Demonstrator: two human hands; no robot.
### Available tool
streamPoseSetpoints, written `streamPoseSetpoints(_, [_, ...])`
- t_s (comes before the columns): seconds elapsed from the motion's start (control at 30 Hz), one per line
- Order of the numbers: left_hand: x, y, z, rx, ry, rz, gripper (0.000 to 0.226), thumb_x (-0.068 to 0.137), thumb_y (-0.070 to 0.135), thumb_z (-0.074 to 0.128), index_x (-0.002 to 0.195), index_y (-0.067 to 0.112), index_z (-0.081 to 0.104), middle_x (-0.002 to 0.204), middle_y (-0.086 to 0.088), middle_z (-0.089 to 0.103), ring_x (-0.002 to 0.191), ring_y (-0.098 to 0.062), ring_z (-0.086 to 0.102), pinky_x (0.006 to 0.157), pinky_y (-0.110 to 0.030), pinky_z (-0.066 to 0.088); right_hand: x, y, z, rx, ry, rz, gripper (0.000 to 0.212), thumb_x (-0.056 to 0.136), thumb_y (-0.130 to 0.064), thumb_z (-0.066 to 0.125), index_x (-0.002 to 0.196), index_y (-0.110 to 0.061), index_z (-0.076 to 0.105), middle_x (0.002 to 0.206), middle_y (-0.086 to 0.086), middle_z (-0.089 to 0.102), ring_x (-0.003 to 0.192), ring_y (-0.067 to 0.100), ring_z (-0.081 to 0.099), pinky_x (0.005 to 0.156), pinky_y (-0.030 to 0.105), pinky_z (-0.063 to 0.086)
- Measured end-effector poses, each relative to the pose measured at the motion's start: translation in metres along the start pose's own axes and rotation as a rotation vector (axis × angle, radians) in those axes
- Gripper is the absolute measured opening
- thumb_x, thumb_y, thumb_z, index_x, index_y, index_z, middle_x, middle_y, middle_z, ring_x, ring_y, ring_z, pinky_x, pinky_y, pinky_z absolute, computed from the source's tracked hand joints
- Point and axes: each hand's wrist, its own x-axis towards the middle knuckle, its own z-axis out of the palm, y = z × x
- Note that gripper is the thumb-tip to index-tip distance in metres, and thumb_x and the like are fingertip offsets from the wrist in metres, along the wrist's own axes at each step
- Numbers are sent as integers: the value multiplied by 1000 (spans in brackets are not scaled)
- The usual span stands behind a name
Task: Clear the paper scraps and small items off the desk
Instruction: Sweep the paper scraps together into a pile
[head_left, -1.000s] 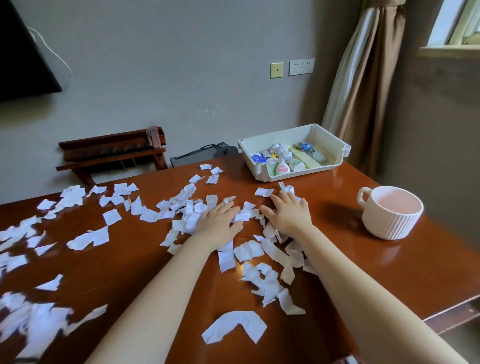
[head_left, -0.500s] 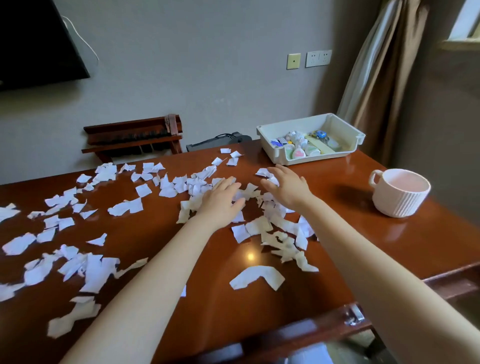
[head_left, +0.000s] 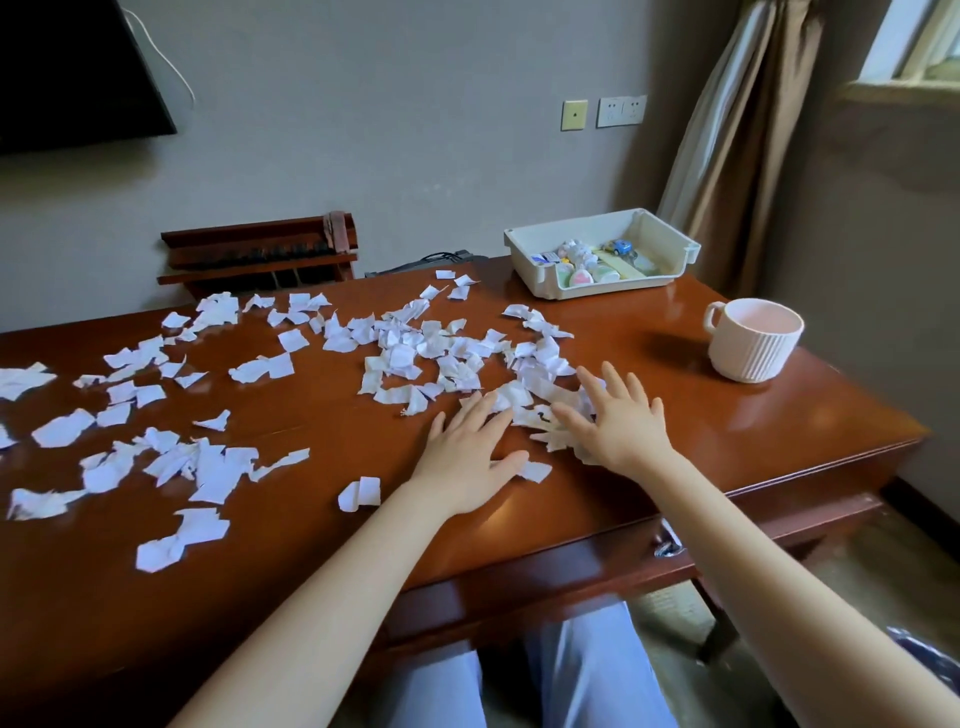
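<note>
The white tray (head_left: 670, 260) at the counter's (head_left: 727, 436) far right holds small items (head_left: 587, 262), pastel bits and a little blue toy car. Nearer, a ribbed mug (head_left: 753, 353) shows a pink inside. Paper scraps (head_left: 431, 348) lie strewn over the counter, thickest mid-counter. The left hand (head_left: 467, 457) and right hand (head_left: 618, 421) press flat on that heap, fingers straight and spread, gripping nothing. Both hands have drawn back from the tray since a moment ago.

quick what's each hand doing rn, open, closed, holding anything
Left hand: open, fingers straight, flat on the desk, fingertips at the paper scraps; holding nothing.
Right hand: open, fingers spread, resting flat on the scraps; holding nothing.
</note>
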Motion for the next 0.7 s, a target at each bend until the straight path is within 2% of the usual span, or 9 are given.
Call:
streamPoseSetpoints(0.13, [2, -12, -1, 33, 39, -59, 56, 97, 48, 27, 148, 26, 18, 158, 5, 7, 146, -13, -5, 118, -47, 0, 0, -12, 20, -113, 1, -74, 72, 88, -70, 23, 149, -35, 11, 160, 2, 3, 146, 32, -1, 115, 57, 3])
streamPoseSetpoints(0.4, [12, -53, -9, 75, 170, -246, 51, 98, 42, 30, 146, 25, 25, 156, 4, 20, 146, -14, 7, 117, -40, 7, 37, -59, 34, -127, -3, -178, 66, 91, -65, 22, 148, -34, 12, 159, 3, 8, 146, 31, 3, 114, 58, 5])
streamPoseSetpoints(0.6, [16, -59, -14, 65, 241, -347, 43, 98, 36, 37, 138, 22, 40, 152, 0, 30, 144, -18, 18, 116, -40, 17, 49, -73, 37, -66, 2, -215, 64, 93, -62, 22, 149, -34, 12, 159, 3, 9, 146, 31, 3, 114, 58, 5])
streamPoseSetpoints(0.7, [11, -59, -19, 75, 280, -340, 41, 96, 36, 41, 134, 19, 43, 148, -2, 35, 139, -21, 28, 113, -39, 25, 41, -70, 30, 30, 102, -210, 60, 95, -56, 26, 149, -32, 15, 160, 2, 8, 147, 28, 0, 114, 57, 3])
